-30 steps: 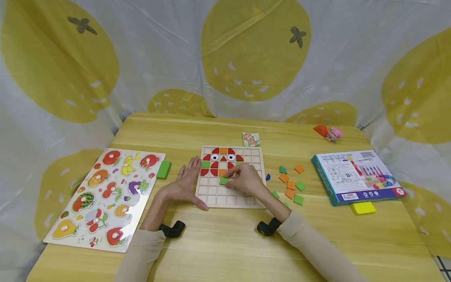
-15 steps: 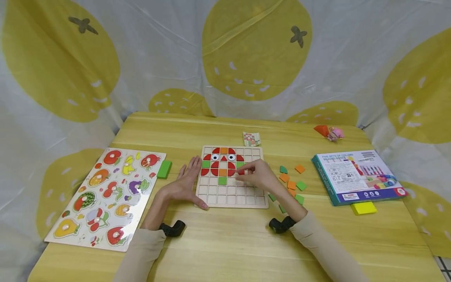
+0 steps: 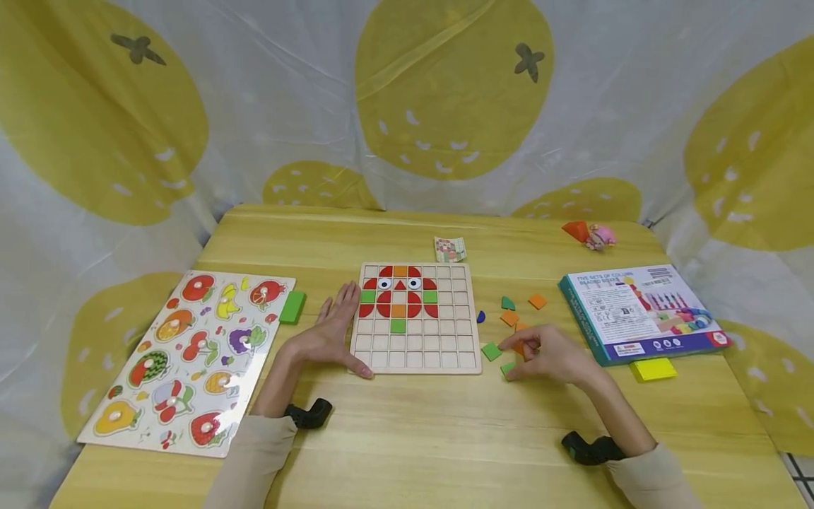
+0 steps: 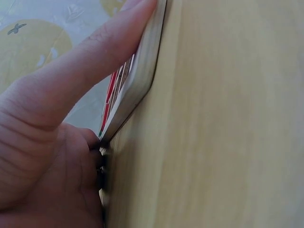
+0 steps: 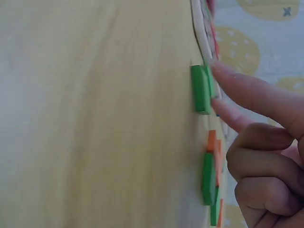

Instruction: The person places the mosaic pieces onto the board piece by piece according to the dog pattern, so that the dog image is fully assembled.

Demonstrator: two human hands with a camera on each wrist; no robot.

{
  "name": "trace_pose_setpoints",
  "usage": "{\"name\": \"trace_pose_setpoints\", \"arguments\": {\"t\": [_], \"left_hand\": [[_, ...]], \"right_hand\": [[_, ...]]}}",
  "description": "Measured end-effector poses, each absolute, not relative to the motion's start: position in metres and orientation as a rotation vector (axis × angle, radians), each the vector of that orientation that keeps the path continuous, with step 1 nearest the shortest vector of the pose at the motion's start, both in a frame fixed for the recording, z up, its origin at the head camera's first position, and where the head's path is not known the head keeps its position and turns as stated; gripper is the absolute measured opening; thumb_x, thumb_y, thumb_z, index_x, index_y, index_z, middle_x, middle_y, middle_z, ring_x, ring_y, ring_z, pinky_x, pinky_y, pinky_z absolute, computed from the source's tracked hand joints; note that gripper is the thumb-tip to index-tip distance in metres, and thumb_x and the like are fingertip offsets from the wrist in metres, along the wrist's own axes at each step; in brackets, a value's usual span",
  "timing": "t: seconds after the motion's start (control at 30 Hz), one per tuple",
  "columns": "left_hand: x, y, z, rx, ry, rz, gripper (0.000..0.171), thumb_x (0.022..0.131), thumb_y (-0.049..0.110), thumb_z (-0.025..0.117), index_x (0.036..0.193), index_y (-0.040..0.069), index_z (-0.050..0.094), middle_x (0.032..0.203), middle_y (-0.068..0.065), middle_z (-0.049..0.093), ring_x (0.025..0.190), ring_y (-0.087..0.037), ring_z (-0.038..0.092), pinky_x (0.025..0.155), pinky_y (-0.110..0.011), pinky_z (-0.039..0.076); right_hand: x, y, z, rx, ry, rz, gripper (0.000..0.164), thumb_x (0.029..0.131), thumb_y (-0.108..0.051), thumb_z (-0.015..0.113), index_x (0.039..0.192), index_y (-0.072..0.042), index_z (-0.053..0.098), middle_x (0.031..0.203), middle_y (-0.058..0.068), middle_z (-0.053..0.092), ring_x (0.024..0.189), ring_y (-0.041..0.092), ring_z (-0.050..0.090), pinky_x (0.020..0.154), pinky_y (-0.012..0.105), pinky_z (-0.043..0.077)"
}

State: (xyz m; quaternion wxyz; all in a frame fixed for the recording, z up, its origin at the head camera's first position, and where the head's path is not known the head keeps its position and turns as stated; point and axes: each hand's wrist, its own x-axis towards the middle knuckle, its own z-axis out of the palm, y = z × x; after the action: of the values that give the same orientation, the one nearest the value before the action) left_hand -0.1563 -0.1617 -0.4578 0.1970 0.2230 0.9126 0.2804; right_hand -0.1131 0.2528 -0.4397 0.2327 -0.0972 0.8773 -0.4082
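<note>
Grid board (image 3: 439,360): lying flat mid-way across the table (image 3: 413,438), bearing a mosaic (image 3: 398,311) toward its far left corner.
Loose green tiles (image 3: 492,351): lying beside the board's near right corner.
Left hand (image 3: 327,332): resting spread along the board's left edge.
Right hand (image 3: 553,353): holding thumb and forefinger apart at these tiles, touch unclear.
Fruit puzzle (image 3: 184,360): lying toward the table's left edge.

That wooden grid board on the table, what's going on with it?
A person's left hand lies against the left edge of the grid board. The right hand is at a green tile among loose tiles beside the board; whether it grips that tile isn't clear. A face-like tile pattern sits on the board, and many squares are bare.
</note>
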Motion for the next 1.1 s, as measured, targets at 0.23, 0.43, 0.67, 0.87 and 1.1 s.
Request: {"name": "trace_pose_setpoints", "arguments": {"t": [0.23, 0.43, 0.67, 0.87, 1.1], "left_hand": [[-0.157, -0.160, -0.459, 0.632, 2.563, 0.775, 0.154, 0.051, 0.059, 0.088, 0.153, 0.006, -0.013, 0.161, -0.015, -0.019, 0.150, -0.031, -0.019, 0.120, -0.057, -0.008], [-0.156, -0.161, -0.458, 0.618, 2.559, 0.774, 0.154, 0.051, 0.058, 0.089, 0.153, 0.006, -0.014, 0.161, -0.015, -0.019, 0.150, -0.031, -0.019, 0.120, -0.057, -0.008], [-0.156, -0.162, -0.458, 0.626, 2.571, 0.773, 0.154, 0.051, 0.058, 0.089, 0.153, 0.005, -0.012, 0.161, -0.016, -0.018, 0.150, -0.033, -0.017, 0.121, -0.056, -0.007], [-0.155, -0.163, -0.459, 0.617, 2.570, 0.776, 0.154, 0.051, 0.058, 0.089, 0.153, 0.005, -0.013, 0.161, -0.016, -0.019, 0.150, -0.033, -0.018, 0.120, -0.057, -0.008], [-0.155, -0.162, -0.459, 0.627, 2.566, 0.795, 0.154, 0.051, 0.057, 0.089, 0.153, 0.005, -0.013, 0.161, -0.016, -0.019, 0.150, -0.032, -0.018, 0.120, -0.057, -0.009]], "right_hand": [[-0.110, 0.255, -0.443, -0.298, 2.401, -1.074, 0.031, 0.072, -0.017, 0.084, 0.098, -0.011, 0.070, 0.063, 0.000, 0.043, 0.057, 0.009, 0.040, 0.051, 0.019, 0.032], [-0.118, 0.249, -0.446, -0.211, 2.489, -1.090, 0.024, 0.072, -0.015, 0.084, 0.093, -0.011, 0.072, 0.063, 0.000, 0.044, 0.059, 0.011, 0.041, 0.051, 0.019, 0.031], [-0.125, 0.245, -0.444, -0.197, 2.575, -1.072, 0.021, 0.076, -0.016, 0.081, 0.094, -0.012, 0.073, 0.062, -0.002, 0.042, 0.056, 0.010, 0.037, 0.048, 0.020, 0.029], [-0.130, 0.212, -0.430, -0.224, 2.534, -1.200, 0.022, 0.076, -0.019, 0.082, 0.095, -0.014, 0.074, 0.060, -0.003, 0.039, 0.052, 0.008, 0.033, 0.046, 0.019, 0.028], [-0.130, 0.127, -0.429, -0.199, 2.440, -1.257, 0.020, 0.070, -0.019, 0.086, 0.087, -0.016, 0.075, 0.055, -0.002, 0.037, 0.053, 0.013, 0.034, 0.049, 0.022, 0.025]]}}
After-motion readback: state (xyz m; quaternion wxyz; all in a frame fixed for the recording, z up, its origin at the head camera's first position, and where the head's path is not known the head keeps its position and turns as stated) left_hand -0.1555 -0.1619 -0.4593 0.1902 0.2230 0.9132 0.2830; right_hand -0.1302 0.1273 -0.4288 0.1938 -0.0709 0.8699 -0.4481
